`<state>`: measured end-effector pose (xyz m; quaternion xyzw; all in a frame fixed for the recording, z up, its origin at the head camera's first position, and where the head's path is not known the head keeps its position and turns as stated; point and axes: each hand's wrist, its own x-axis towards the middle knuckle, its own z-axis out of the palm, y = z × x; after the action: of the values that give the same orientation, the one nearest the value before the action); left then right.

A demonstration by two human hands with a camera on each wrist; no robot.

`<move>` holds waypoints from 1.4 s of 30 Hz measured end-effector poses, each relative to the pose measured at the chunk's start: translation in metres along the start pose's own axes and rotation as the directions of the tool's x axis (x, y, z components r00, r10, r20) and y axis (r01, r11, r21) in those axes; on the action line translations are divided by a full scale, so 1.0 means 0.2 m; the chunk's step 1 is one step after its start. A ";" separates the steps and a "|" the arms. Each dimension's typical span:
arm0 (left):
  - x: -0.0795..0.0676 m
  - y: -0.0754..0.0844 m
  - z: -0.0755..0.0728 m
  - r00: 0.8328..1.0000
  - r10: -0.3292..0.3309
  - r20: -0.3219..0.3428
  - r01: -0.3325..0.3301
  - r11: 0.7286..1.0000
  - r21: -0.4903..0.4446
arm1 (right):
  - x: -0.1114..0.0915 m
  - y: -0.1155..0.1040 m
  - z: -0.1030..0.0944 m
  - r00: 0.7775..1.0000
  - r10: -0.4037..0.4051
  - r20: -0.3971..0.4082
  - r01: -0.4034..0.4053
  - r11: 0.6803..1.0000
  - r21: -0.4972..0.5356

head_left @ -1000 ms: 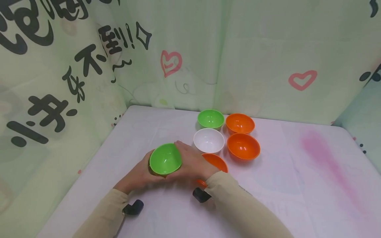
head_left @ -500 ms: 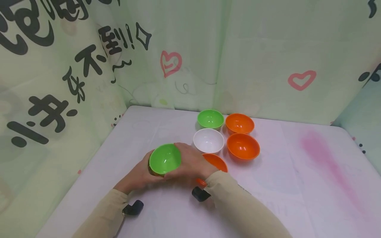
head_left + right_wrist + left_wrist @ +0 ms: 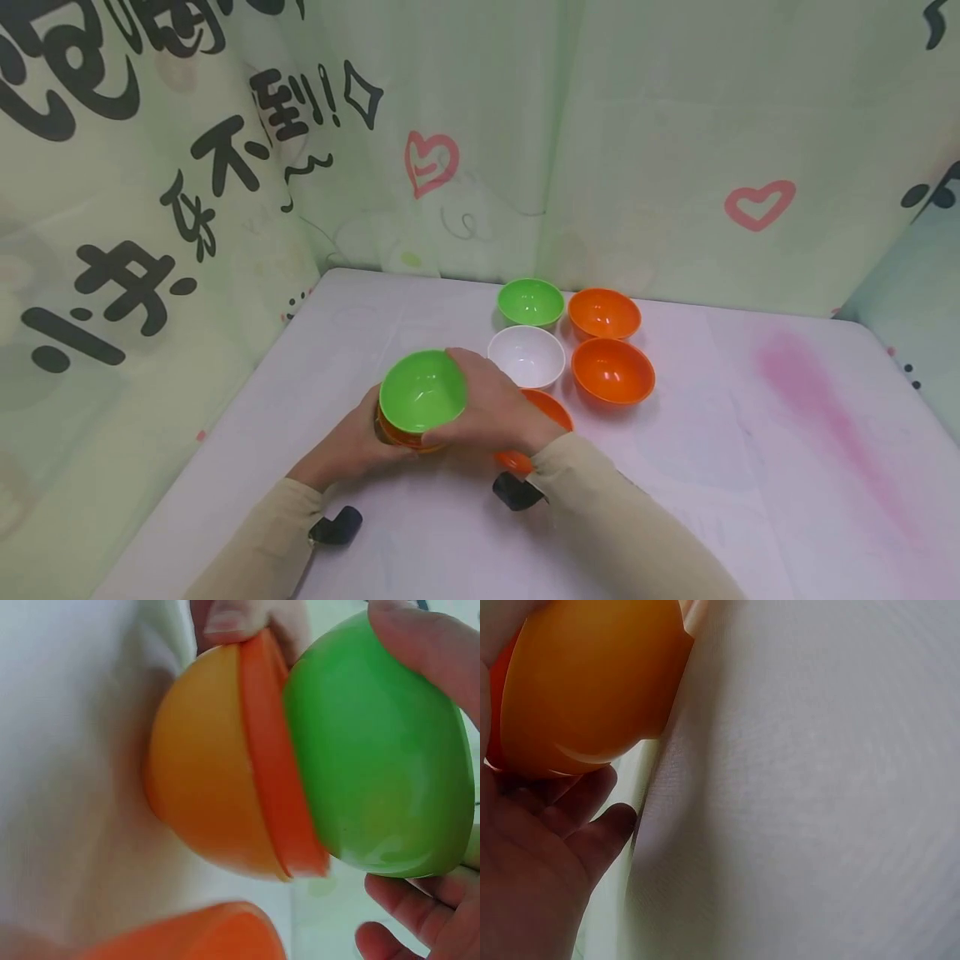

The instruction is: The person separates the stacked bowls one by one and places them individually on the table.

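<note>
Between finger and thumb, my right hand (image 3: 501,410) grips a green bowl (image 3: 422,390), its base angled into an orange bowl (image 3: 274,757) below. That orange bowl is nested in a yellow-orange bowl (image 3: 202,765). My left hand (image 3: 348,450) holds this nested pair by the side, its thumb at the rim in the right wrist view. Seen from the left wrist, the yellow-orange bowl (image 3: 592,682) stands close to the tabletop, with fingers curved beneath its side. From the head, the green bowl hides most of the pair.
Right of the hands stand a second green bowl (image 3: 530,302), a white bowl (image 3: 527,357) and two orange bowls (image 3: 603,312), at the back of the white-covered table (image 3: 712,467). Another orange bowl (image 3: 551,408) is partly hidden behind my right forearm. Printed curtains enclose the table.
My right hand has raised the green bowl slightly up and to the right, so the orange rim beneath it now shows. My left hand has stayed in place.
</note>
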<state>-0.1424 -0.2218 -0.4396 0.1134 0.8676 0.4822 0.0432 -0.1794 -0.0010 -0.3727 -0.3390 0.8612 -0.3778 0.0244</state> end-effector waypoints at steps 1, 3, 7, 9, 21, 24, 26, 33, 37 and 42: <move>0.00 0.00 0.00 1.000 -0.006 -0.001 0.006 1.000 0.009 | 0.00 0.00 -0.01 1.000 -0.007 -0.003 0.007 1.000 0.017; 0.00 0.00 0.00 1.000 -0.013 -0.002 0.013 1.000 0.024 | -0.02 -0.01 -0.04 1.000 -0.016 -0.005 0.016 0.999 0.049; 0.00 0.00 0.00 1.000 -0.015 -0.003 0.015 0.999 0.051 | -0.05 -0.02 -0.09 1.000 -0.010 -0.008 0.011 0.998 0.056; 0.00 0.00 0.00 1.000 -0.004 -0.001 0.004 0.999 0.053 | -0.08 -0.02 -0.11 1.000 -0.003 -0.014 0.004 1.000 0.029; 0.00 0.02 0.02 0.998 -0.061 -0.016 0.061 0.998 0.025 | -0.28 0.04 -0.28 0.986 0.114 -0.120 -0.116 0.993 -0.015; 0.00 0.02 0.02 0.996 -0.091 -0.019 0.091 0.995 0.029 | -0.35 0.07 -0.33 0.977 0.172 -0.129 -0.174 0.985 -0.001; 0.00 0.02 0.02 0.994 -0.107 -0.021 0.108 0.993 0.038 | -0.39 0.09 -0.37 0.971 0.191 -0.142 -0.192 0.981 0.006; -0.01 0.02 0.02 0.990 -0.140 -0.020 0.141 0.989 0.048 | -0.54 0.18 -0.48 0.947 0.234 -0.221 -0.248 0.968 -0.039; 0.00 0.03 0.02 0.989 -0.148 -0.023 0.148 0.988 0.040 | -0.64 0.22 -0.52 0.937 0.257 -0.238 -0.285 0.954 -0.093; 0.00 0.03 0.03 0.986 -0.163 -0.035 0.164 0.985 0.052 | -0.75 0.27 -0.53 0.923 0.307 -0.232 -0.343 0.929 -0.137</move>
<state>-0.1408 -0.2137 -0.4371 0.0357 0.8873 0.4550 0.0663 -0.1262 0.1827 -0.3664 -0.1508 0.9332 -0.3244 -0.0325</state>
